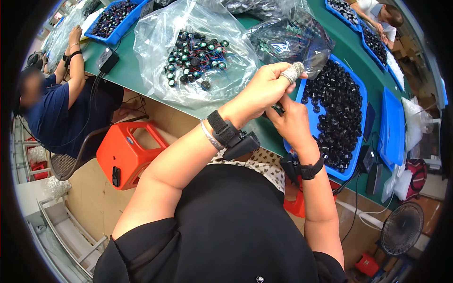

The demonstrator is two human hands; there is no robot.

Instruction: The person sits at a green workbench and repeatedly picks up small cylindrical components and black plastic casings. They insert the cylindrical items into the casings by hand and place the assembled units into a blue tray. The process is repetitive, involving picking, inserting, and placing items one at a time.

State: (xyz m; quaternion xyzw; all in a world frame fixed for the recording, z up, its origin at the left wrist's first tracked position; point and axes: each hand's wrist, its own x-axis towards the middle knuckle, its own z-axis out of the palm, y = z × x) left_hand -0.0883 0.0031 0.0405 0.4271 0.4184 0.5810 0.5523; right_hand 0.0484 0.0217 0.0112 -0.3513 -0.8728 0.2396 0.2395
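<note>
Over the green table's near edge, my left hand [257, 92] and my right hand [293, 123] meet with their fingers curled close together. A beige wrapping [293, 72] covers a digit of the left hand. Something small and dark [278, 109] shows between the hands; its kind is too hidden to tell. Left of them, several small round black parts with greenish faces and red and blue wires [193, 56] lie on a clear plastic bag [155, 42]. Just right of my hands is a blue tray [361, 101] filled with short black round caps [337, 108].
A dark plastic bag of parts [288, 40] lies beyond my hands. An empty-looking blue tray [391, 127] stands at the right. A person in dark blue [56, 113] sits at the left, another person [380, 19] at the far right. A red stool [127, 153] and a fan [402, 228] flank me.
</note>
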